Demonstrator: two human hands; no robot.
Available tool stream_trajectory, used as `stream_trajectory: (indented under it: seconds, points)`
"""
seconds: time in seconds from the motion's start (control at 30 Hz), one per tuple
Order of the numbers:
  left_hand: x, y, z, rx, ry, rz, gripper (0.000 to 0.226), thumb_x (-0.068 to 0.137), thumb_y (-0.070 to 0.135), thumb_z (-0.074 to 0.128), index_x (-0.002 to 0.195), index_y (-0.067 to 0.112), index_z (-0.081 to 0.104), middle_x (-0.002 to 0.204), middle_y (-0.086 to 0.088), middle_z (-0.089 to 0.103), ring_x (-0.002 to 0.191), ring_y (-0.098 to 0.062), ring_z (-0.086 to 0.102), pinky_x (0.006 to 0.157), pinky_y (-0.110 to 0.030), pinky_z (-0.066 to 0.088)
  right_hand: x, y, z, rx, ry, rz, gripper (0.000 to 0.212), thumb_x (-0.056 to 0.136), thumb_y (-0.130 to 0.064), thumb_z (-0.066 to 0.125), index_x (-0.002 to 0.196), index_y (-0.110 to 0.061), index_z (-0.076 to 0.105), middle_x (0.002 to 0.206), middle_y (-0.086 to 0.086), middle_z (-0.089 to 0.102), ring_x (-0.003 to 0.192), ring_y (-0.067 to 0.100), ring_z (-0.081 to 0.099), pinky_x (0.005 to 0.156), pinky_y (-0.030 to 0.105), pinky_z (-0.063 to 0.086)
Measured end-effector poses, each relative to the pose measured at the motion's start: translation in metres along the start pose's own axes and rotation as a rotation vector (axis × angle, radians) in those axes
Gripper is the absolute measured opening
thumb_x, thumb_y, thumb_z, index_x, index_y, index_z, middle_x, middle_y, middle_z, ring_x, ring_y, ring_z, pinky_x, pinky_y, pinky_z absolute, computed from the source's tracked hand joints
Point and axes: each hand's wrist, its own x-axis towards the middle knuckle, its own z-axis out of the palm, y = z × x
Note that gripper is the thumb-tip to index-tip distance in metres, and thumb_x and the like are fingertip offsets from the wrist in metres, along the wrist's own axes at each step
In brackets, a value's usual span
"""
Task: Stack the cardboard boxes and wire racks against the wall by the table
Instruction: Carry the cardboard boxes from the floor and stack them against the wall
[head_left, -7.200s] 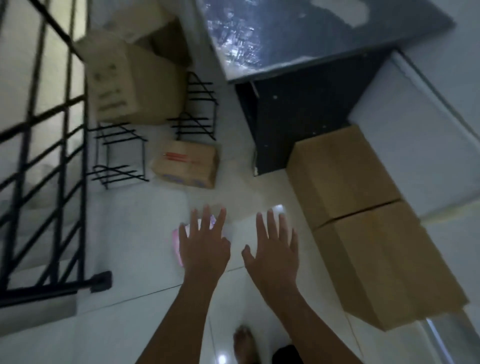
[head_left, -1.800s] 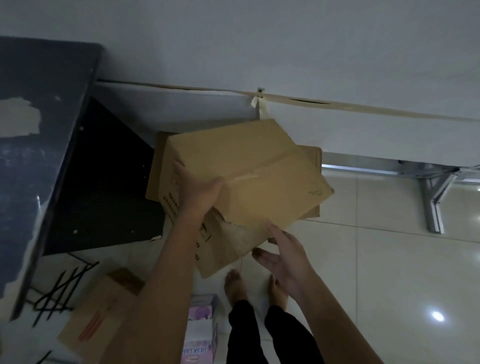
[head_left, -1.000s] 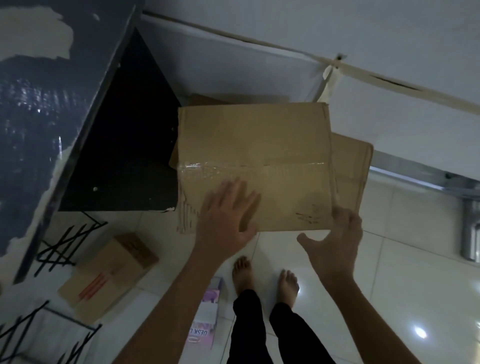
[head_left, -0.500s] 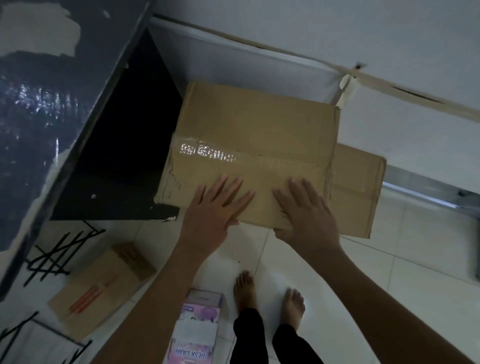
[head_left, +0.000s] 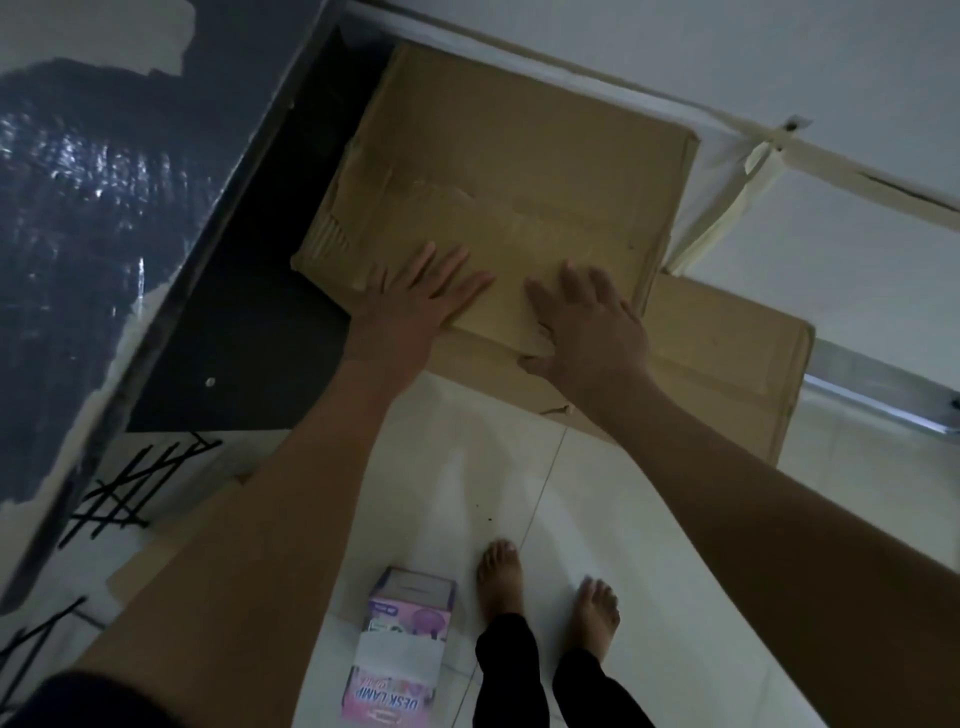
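- leftmost, a dark worktop (head_left: 104, 218) fills the side of the view, with black wire racks (head_left: 130, 488) lying on the floor below its edge, not yet stacked.
- beside them a flat piece of cardboard (head_left: 156, 561) lies on the floor, mostly hidden by the left forearm.
- then the left hand (head_left: 410, 312) rests flat on the near edge of the upper cardboard box (head_left: 519, 171), its fingers (head_left: 457, 280) straight and slightly spread, holding nothing.
- that upper cardboard box sits on top of the lower cardboard box (head_left: 727, 353), tucked between the worktop's dark side and the wall (head_left: 831, 78); its far edge looks close to or touching the wall.
- its top is plain brown, creased and scuffed, with a taped seam across the middle and a torn patch toward the left edge.
- the right hand (head_left: 592, 332) lies palm down on the box's near right corner, fingers loosely spread, thumb at the edge.
- judging from this, the step in hand is seating and squaring this box on the stack; it sits offset to the left of the lower one.
- next, the hands would need to come off and turn to the racks and the small desk lamp box (head_left: 405, 649) on the floor near the bare feet.
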Motion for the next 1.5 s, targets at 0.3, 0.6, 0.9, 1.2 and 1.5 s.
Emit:
stream_trajectory:
  seconds: [0.3,0.6,0.9,1.2,1.5]
  points:
    - [-0.026,0.02,-0.002,-0.022,0.137,-0.195,0.075,0.099,0.033,0.057,0.159,0.04,0.012,0.168,-0.002,0.008,0.154,-0.031,0.008,0.118,-0.062,0.016,-0.016,0.03,0.004,-0.038,0.009,-0.098,0.101,0.073,-0.053,0.072,0.151,-0.041,0.01,0.163,-0.003,0.001,0.149,0.023,0.002,0.12,0.044,0.013]
    - [-0.038,0.026,0.018,-0.142,0.139,-0.34,0.067,0.103,0.048,0.037,0.158,0.042,0.0,0.169,0.0,-0.004,0.154,-0.034,-0.006,0.119,-0.063,0.016,-0.022,0.046,0.002,-0.075,0.034,-0.102,0.101,0.069,-0.05,0.078,0.15,-0.036,0.019,0.162,0.003,0.009,0.149,0.027,0.006,0.12,0.046,0.013]
    - [-0.089,0.066,0.016,-0.036,0.159,-0.562,0.089,0.095,0.042,0.054,0.158,0.038,-0.009,0.169,-0.003,-0.001,0.154,-0.034,-0.001,0.12,-0.06,0.004,-0.074,0.001,0.011,-0.182,0.099,-0.111,0.085,0.085,-0.036,0.066,0.152,-0.03,0.015,0.163,0.006,0.001,0.149,0.03,-0.002,0.12,0.049,0.005]
    - [-0.24,0.15,-0.018,-0.057,0.024,-0.828,0.064,0.102,0.051,0.038,0.159,0.039,0.011,0.167,-0.001,0.017,0.148,-0.031,0.026,0.119,-0.056,0.019,-0.189,-0.073,-0.004,-0.209,0.051,-0.347,0.069,0.096,-0.026,0.045,0.153,-0.03,0.006,0.163,0.007,-0.004,0.149,0.032,-0.009,0.118,0.055,0.001]
    - [-0.426,0.202,-0.078,-0.187,-0.022,-1.134,0.056,0.102,0.039,0.037,0.157,0.036,0.022,0.165,-0.003,0.02,0.152,-0.028,0.017,0.121,-0.054,0.013,-0.35,-0.162,-0.03,-0.162,-0.073,-0.63,0.058,0.099,-0.038,0.038,0.153,-0.03,0.017,0.162,0.005,0.01,0.149,0.029,0.001,0.119,0.052,0.001]
